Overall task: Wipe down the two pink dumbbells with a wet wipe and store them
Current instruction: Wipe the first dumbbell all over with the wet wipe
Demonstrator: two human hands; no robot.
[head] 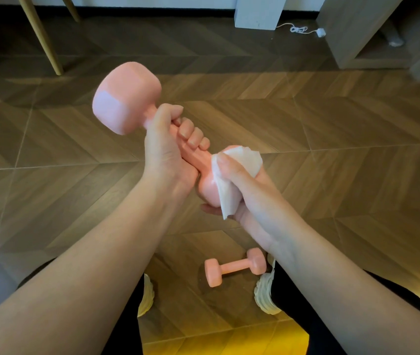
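Down on the wood floor between your shoes lies the second pink dumbbell, waiting its turn. Higher up, your right hand presses the wet wipe around the near end of the first pink dumbbell. Your left hand squeezes the handle so it stays steady, far end tipped away.

It looked like a room in a home: a chevron-patterned wood floor, slim wooden furniture legs at the back left, a grey cabinet at right, and a white cable trailing along the skirting.
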